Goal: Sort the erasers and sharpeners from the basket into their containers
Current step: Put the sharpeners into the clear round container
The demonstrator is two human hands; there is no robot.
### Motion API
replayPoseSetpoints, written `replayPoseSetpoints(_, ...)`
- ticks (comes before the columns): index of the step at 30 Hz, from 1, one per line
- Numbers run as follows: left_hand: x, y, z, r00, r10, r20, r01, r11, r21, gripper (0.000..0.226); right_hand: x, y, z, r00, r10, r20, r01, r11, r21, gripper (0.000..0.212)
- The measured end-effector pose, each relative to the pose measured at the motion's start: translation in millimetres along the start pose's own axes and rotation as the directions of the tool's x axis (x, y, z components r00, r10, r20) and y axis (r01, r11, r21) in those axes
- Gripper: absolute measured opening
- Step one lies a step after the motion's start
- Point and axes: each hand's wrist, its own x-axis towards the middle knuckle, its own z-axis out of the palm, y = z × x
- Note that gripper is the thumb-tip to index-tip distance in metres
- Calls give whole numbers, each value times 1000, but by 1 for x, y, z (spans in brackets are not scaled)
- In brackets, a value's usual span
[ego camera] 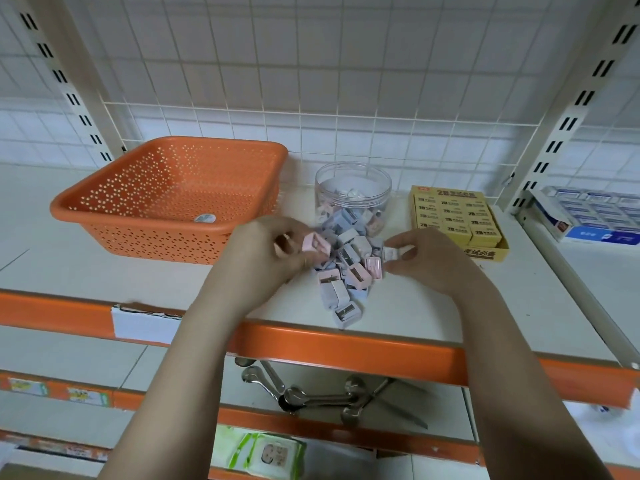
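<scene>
On the shelf [104, 271], the left hand [263, 251] pinches a pink sharpener [316, 244]; the right hand [426, 258] pinches a white one [394, 252]. Between them a pile of sharpeners [346, 278] lies in front of the clear jar [353, 195], itself partly filled. The orange basket [166, 202] stands left of the jar, and the yellow eraser box [457, 220] right.

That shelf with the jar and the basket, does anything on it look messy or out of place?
Yes. A heap of sharpeners lies loose on the shelf in front of the clear jar, not inside it. The left hand and right hand each pinch one. The price label strip on the shelf edge looks torn.
</scene>
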Motion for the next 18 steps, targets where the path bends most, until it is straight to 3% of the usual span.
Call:
replayPoseSetpoints(6, 62, 21, 7, 1000, 11, -14, -12, 1000, -27, 24, -11, 8, 7, 998, 5, -68, -1, 998, 59, 24)
replayPoseSetpoints(9, 98, 22, 18, 1000, -19, -17, 20, 998, 59, 28, -21, 14, 6, 997, 19, -72, -6, 986, 169, 26)
replayPoseSetpoints(15, 138, 7, 39, 991, -126, 53, 110, 964, 244, 28, -38, 18, -2, 987, 30, -161, 4, 978, 210, 19)
replayPoseSetpoints(18, 137, 2, 40, 989, -145, 26, 134, 961, 243, 38, -39, 18, -6, 978, 16, -207, 30, 975, 220, 15)
